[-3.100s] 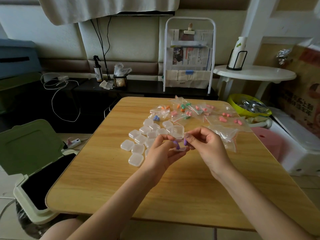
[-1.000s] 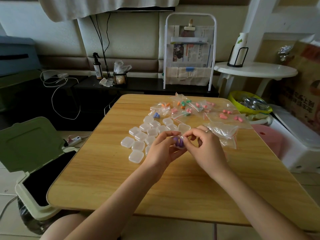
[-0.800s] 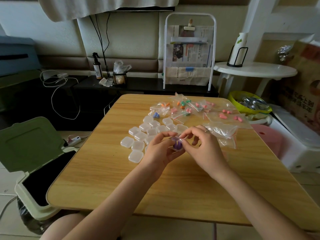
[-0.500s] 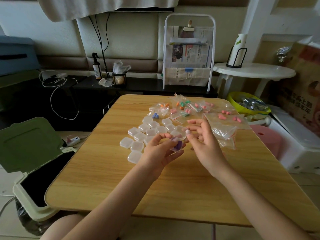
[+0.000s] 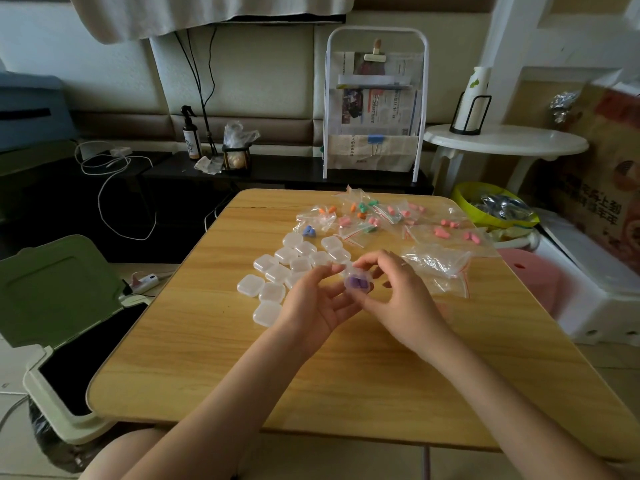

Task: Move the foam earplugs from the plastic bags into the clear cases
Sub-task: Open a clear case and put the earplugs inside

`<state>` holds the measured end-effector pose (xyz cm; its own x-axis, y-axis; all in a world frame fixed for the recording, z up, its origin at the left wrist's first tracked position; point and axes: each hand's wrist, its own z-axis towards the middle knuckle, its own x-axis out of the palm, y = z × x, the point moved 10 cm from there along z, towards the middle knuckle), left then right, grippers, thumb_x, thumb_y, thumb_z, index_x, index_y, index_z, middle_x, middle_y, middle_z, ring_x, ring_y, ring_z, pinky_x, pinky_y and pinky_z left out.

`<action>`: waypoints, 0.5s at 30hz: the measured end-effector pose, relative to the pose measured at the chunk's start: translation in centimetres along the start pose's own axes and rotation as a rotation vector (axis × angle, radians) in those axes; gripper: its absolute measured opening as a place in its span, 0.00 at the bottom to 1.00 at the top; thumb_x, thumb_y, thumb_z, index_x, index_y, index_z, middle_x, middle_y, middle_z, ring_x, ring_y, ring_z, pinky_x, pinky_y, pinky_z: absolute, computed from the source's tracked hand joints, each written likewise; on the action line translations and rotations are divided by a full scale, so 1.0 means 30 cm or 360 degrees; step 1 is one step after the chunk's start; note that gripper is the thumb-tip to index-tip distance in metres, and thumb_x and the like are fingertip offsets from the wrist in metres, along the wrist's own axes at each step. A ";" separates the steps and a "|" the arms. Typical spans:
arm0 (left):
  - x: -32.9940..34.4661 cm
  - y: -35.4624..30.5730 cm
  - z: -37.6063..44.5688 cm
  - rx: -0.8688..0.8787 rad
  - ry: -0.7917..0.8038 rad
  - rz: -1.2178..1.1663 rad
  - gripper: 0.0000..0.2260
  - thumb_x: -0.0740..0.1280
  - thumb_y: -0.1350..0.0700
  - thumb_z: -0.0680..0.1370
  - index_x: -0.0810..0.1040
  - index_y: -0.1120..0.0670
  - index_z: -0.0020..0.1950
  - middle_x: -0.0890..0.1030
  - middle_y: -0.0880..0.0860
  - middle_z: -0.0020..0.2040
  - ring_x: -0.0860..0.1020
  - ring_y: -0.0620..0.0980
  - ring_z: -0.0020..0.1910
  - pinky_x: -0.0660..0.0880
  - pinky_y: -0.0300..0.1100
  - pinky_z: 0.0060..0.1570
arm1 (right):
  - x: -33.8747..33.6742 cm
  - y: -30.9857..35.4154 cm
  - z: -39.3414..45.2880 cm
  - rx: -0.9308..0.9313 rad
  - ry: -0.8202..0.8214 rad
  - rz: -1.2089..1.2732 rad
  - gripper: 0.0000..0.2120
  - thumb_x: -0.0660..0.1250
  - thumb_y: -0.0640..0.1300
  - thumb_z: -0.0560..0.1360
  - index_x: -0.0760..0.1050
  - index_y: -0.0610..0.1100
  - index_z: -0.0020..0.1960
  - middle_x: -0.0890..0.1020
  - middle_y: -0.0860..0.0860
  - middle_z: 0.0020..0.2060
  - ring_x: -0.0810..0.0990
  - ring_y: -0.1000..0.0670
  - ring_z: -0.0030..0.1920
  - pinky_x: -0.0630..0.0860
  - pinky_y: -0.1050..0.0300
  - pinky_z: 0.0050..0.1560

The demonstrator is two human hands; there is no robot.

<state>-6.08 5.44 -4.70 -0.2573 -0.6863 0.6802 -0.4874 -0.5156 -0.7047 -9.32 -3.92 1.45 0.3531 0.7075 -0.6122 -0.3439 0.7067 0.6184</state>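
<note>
Above the middle of the wooden table, a small clear case with purple earplugs inside sits between both hands, lifted off the tabletop. The left hand cradles the case from the left and below, fingers curled loosely round it; the right hand closes in from the right, thumb and fingertips pinching its near and top edges. My guess is that the lid is being pressed shut, though whether it has latched is too small to tell. Each hand is equally near, and the case shows no clear long axis.

Just beyond the left hand, toward the far edge, lies the cluster of empty clear cases. Past them, along the far edge and far-right corner, the plastic bags of earplugs wait, and an emptied bag lies just right of the right hand. The next bag is likely nearer the right hand.
</note>
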 end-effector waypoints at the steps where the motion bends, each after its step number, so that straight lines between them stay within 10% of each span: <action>1: 0.001 0.004 0.000 -0.0009 0.0005 0.0017 0.07 0.59 0.58 0.79 0.71 0.59 0.55 0.81 0.65 0.47 0.79 0.62 0.50 0.80 0.48 0.43 | 0.004 0.006 0.000 -0.0042 0.0004 -0.0095 0.13 0.72 0.46 0.72 0.74 0.52 0.56 0.75 0.59 0.50 0.73 0.59 0.51 0.69 0.69 0.50; 15: -0.025 -0.025 -0.015 0.0168 -0.0185 0.0656 0.07 0.61 0.59 0.80 0.77 0.57 0.54 0.81 0.57 0.55 0.83 0.54 0.51 0.78 0.48 0.55 | -0.168 -0.081 0.017 0.0112 -0.0301 -0.0127 0.10 0.70 0.42 0.75 0.79 0.46 0.56 0.80 0.56 0.47 0.77 0.60 0.47 0.72 0.72 0.46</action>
<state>-5.91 6.56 -4.59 -0.3136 -0.8957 0.3152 -0.2745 -0.2322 -0.9331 -9.81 -9.22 3.28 0.5361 0.6307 -0.5611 -0.2493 0.7533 0.6086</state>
